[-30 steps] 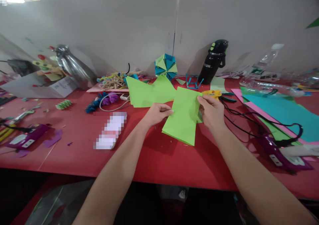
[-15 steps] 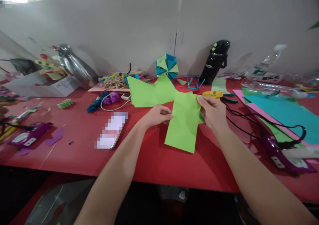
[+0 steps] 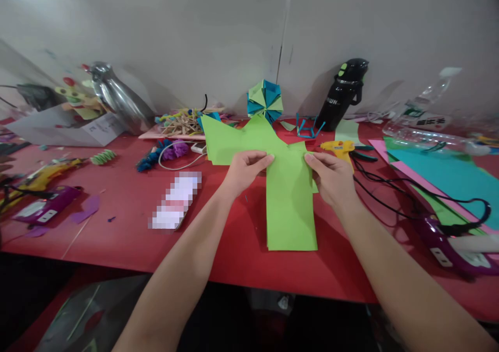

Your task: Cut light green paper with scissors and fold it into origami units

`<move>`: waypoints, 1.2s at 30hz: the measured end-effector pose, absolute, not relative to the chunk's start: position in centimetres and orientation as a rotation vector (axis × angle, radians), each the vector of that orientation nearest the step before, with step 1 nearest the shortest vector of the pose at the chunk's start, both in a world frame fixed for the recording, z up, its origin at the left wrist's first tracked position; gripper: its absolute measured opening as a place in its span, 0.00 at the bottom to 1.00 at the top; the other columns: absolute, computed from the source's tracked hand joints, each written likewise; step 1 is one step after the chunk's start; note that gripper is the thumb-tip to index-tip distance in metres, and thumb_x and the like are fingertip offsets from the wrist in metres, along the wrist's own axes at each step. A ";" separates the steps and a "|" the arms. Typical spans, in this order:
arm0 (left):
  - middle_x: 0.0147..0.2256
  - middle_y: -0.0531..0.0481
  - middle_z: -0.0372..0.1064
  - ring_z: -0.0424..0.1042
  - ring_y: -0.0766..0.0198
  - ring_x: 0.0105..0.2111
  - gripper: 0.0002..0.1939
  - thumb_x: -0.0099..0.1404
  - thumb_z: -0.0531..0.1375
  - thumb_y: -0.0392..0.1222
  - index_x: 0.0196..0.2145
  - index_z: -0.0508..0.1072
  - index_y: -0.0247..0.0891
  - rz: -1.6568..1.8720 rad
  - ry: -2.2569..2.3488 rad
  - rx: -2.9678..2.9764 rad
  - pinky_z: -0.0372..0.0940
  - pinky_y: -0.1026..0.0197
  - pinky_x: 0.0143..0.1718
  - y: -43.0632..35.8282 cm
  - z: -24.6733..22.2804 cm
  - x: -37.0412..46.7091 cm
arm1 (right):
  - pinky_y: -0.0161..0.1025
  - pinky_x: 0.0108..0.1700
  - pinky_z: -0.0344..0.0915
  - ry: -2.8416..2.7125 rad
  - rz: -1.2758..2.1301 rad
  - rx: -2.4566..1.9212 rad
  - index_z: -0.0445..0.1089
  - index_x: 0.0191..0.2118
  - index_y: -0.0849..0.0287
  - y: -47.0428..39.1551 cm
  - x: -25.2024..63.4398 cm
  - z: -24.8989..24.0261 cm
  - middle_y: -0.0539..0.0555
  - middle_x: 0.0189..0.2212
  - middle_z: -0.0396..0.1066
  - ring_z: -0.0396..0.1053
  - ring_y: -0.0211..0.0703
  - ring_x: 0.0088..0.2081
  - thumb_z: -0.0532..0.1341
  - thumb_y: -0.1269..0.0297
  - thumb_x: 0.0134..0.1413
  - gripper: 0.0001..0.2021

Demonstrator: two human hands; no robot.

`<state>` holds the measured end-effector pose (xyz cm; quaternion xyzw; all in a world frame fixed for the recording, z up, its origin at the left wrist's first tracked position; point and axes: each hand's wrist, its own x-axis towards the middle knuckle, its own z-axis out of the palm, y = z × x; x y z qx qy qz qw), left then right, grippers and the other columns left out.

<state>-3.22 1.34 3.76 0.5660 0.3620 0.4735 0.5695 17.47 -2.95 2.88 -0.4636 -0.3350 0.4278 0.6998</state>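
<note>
The left hand (image 3: 251,171) has thumb and fingers pinched on the upper left edge of one light-green paper strip (image 3: 291,206); the right hand (image 3: 331,175) has its fingertips clamped on the upper right corner. Behind the strip, leftward, is one larger green paper piece (image 3: 237,143); left, one smartphone (image 3: 177,201). Behind it, rightward, are one yellow glue gun (image 3: 338,146) and one black thermos (image 3: 341,97); far right, two clear plastic bottles (image 3: 432,138). Red tabletop (image 3: 237,250) runs from the strip's lower end to the table's near edge.
</note>
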 end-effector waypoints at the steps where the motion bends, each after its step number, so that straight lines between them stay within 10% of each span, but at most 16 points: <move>1: 0.33 0.47 0.79 0.76 0.63 0.32 0.19 0.53 0.73 0.54 0.33 0.81 0.35 1.129 0.838 1.334 0.73 0.59 0.39 1.2 3.9 -3.2 | 0.38 0.33 0.73 -0.749 0.953 -1.036 0.81 0.30 0.54 -3.1 17.4 3.0 0.48 0.28 0.79 0.72 0.37 0.28 0.79 0.59 0.33 0.14; 36: 0.33 0.47 0.80 0.78 0.61 0.32 0.20 0.45 0.77 0.50 0.32 0.82 0.35 1.192 0.866 1.276 0.75 0.56 0.40 0.6 5.0 -3.4 | 0.42 0.37 0.74 -0.836 1.010 -1.038 0.81 0.31 0.53 -3.5 17.7 3.2 0.50 0.30 0.79 0.74 0.39 0.31 0.78 0.58 0.38 0.12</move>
